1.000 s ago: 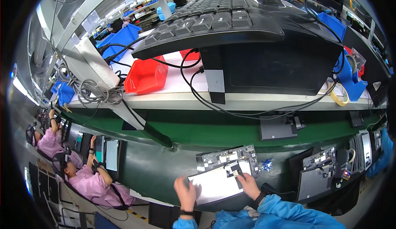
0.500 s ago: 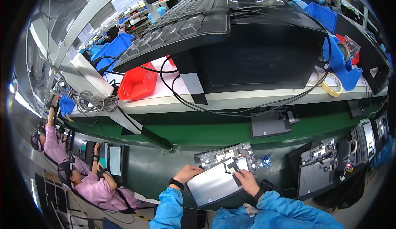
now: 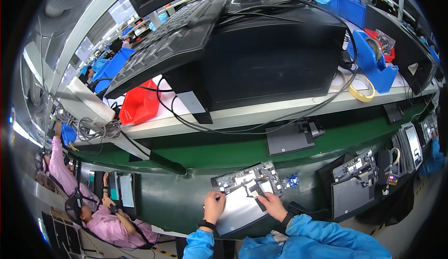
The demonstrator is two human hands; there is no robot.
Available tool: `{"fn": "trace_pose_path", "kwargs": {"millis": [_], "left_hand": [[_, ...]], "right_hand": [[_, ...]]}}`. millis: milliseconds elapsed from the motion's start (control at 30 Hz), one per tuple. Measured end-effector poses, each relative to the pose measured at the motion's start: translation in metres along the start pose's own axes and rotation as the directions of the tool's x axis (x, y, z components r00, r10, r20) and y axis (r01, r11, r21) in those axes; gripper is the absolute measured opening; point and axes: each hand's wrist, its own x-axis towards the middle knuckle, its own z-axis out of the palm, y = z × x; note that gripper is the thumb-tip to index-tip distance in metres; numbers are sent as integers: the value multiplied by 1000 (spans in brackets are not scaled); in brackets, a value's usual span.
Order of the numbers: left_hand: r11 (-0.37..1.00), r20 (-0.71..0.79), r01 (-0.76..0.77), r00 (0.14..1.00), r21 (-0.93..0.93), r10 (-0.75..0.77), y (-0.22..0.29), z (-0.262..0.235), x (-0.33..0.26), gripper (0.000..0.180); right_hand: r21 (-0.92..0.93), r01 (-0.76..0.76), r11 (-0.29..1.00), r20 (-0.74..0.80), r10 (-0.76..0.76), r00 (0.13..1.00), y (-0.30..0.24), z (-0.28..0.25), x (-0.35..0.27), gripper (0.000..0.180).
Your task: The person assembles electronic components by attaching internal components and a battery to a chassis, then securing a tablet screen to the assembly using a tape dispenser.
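Just in front of the board [image 3: 250,174], the panel [image 3: 240,211] looks light, stiff and scratchable, best held by its edges. Front-left of the board, the left hand [image 3: 214,206] curls; front-right, the right hand's [image 3: 274,205] fingers bunch; whether either pinches, I cannot tell.

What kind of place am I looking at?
Probably an electronics workshop: an exposed circuit board on the green bench, co-workers in pink seated alongside, a red bin on the shelf.
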Motion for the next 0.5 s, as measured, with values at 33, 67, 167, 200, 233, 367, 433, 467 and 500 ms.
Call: {"fn": "trace_pose_path", "kwargs": {"millis": [33, 67, 167, 200, 233, 367, 433, 467, 500], "left_hand": [[1000, 6, -2, 1000, 0, 2, 2, 2, -2, 17], [999, -14, 6, 1000, -32, -6, 8, 2, -5, 16], [998, -44, 12, 999, -64, -15, 20, 7, -7, 13], [998, -59, 10, 998, -64, -14, 22, 10, -7, 12], [998, -48, 7, 999, -68, -10, 22, 13, -6, 12], [977, -197, -141, 965, 162, 172, 36, 15, -1, 8], [949, -181, -243, 943, 202, 281, 81, 21, 9, 9], [932, -61, -342, 935, 117, 350, 112, 30, 13, 7], [941, 101, -337, 936, -7, 336, 132, 49, 21, 4]], "right_hand": [[18, 9, 1000, -2, -9, 1000, 0, 0, 0, 25], [36, 18, 999, -4, -18, 1000, -1, -1, -1, 25], [17, 8, 1000, -7, -8, 1000, -12, -5, -4, 25], [17, 6, 1000, -15, -6, 1000, -17, -5, -5, 25], [17, 3, 1000, -26, -2, 1000, -12, -4, -3, 25], [15, 55, 998, -32, -55, 998, 0, -1, 0, 25], [31, 11, 999, -30, -11, 1000, 3, -4, 2, 25], [35, -24, 999, -28, 25, 999, 4, -4, 1, 28], [74, -34, 997, -55, 38, 998, 2, -2, -1, 28]]}}
